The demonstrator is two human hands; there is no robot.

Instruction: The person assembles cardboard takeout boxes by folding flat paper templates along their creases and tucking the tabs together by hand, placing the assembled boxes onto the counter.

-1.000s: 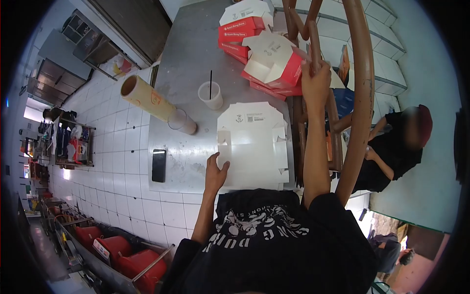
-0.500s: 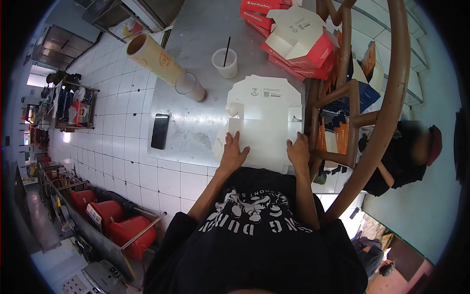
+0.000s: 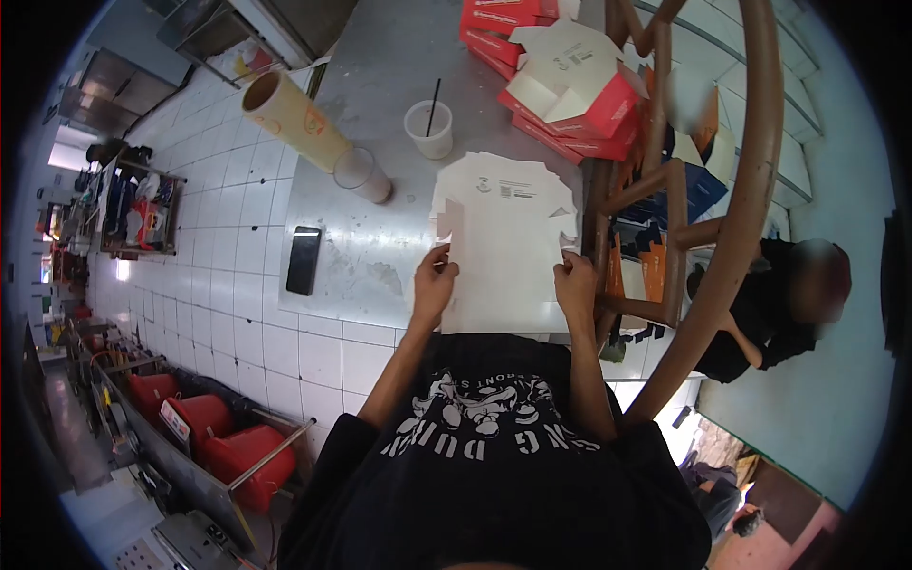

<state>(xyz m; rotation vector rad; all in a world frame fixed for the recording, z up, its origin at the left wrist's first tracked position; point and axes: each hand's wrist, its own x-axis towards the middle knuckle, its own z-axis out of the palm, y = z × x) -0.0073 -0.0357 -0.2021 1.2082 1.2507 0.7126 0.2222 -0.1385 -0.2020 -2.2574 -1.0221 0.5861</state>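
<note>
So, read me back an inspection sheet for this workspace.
Surface: metal table, with smudges and pale marks.
Job's things: flat white cardboard sheet in front; red and white boxes piled at far right.
Clutter: cup with straw, clear tumbler, large roll, phone.
Hands: left hand and right hand pinch the sheet's opposite sides.
Cables: nothing seen on the table.
Surroundings: brown frame close at right; another person beyond.

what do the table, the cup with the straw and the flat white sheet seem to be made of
Table: likely metal, brushed grey with smudged glare.
Cup: probably thin plastic, translucent and whitish.
Sheet: apparently cardboard, smooth and white, perhaps lightly coated, with cut flaps and printing.
</note>
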